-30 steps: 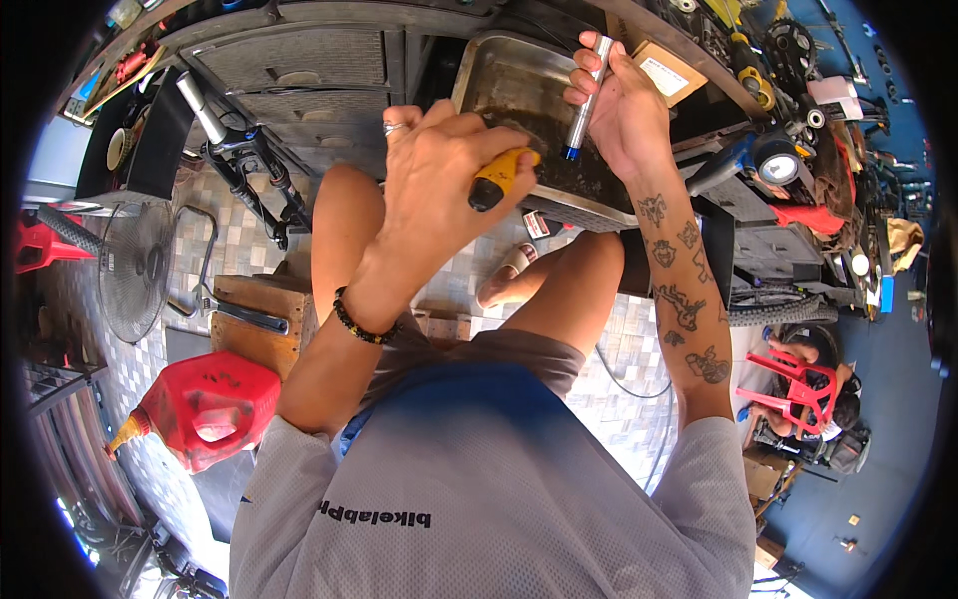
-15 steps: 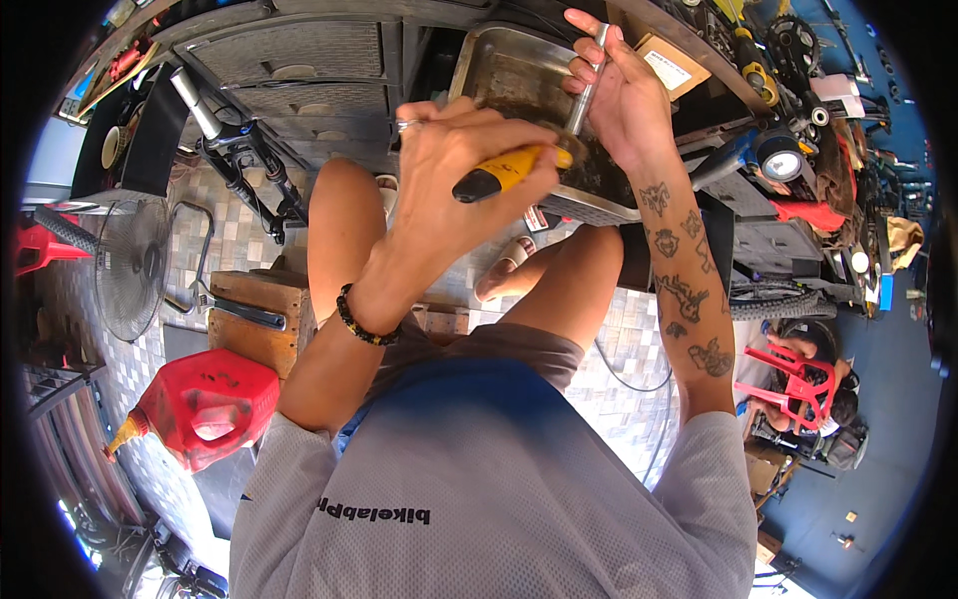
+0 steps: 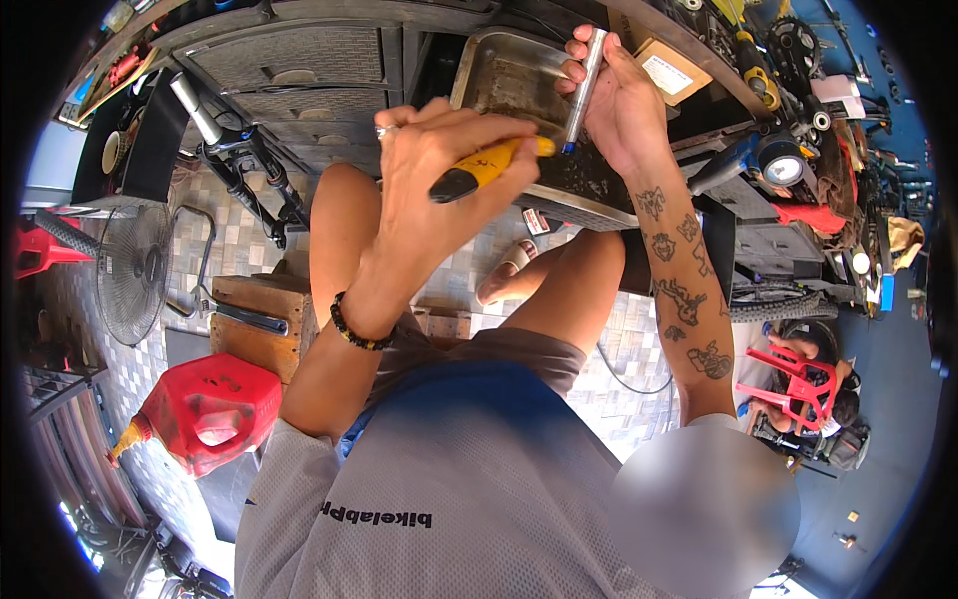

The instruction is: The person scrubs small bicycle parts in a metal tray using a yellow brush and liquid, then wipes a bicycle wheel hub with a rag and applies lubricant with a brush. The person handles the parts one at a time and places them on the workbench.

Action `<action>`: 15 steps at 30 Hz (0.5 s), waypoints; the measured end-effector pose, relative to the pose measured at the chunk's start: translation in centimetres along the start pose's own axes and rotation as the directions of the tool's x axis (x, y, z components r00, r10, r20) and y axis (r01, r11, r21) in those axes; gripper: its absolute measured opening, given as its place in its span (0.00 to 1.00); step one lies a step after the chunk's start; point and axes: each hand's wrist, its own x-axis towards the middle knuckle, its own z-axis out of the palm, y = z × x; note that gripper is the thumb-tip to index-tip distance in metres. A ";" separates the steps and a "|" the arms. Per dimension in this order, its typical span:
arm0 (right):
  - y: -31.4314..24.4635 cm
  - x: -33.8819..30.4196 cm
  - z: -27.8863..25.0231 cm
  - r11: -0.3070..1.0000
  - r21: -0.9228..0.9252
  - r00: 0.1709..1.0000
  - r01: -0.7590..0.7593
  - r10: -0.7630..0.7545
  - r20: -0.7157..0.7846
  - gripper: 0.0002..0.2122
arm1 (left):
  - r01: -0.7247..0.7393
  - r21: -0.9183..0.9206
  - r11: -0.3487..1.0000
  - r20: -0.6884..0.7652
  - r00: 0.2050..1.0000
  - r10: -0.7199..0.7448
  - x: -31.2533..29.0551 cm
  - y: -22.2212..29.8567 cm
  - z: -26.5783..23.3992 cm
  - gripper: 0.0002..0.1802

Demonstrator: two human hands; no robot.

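My left hand (image 3: 439,165) is closed around a tool with a thick yellow-and-black handle (image 3: 484,170); its working end is hard to make out. In my right hand (image 3: 624,105), palm up with fingers curled, is a slim silver metal tube (image 3: 587,85) with a blue lower end. The tube slants over a rectangular metal tray (image 3: 462,75), whose bottom is dark and wet with dirt. The yellow end of the tool stops just left of the tube's blue end, with a small gap between them.
A bicycle suspension fork (image 3: 235,165) stands at the left, near a fan (image 3: 135,275). On a wooden box (image 3: 264,344) lies a dark-handled tool; a red jug (image 3: 205,414) is beside it. A cardboard box (image 3: 664,75) and a work light (image 3: 780,165) flank the tray's right side.
My left hand and its tool have moved a little left, off the tube. The tube's lower blue end now shows. My right fingers have curled in more around the tube.
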 end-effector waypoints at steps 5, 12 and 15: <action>-0.3 0.0 0.8 1.000 -0.019 0.999 -0.020 0.020 -0.025 0.20 | -0.011 -0.028 1.000 -0.035 0.999 0.010 -0.1 0.0 0.1 0.08; 0.3 0.2 0.1 0.999 0.011 0.999 0.045 -0.045 0.012 0.21 | 0.022 -0.028 0.999 -0.047 0.999 -0.024 0.0 0.1 0.3 0.08; 0.2 0.4 0.6 0.998 -0.015 0.998 0.054 -0.054 -0.023 0.20 | -0.053 0.002 0.999 0.026 0.998 0.053 -0.2 0.2 -0.3 0.09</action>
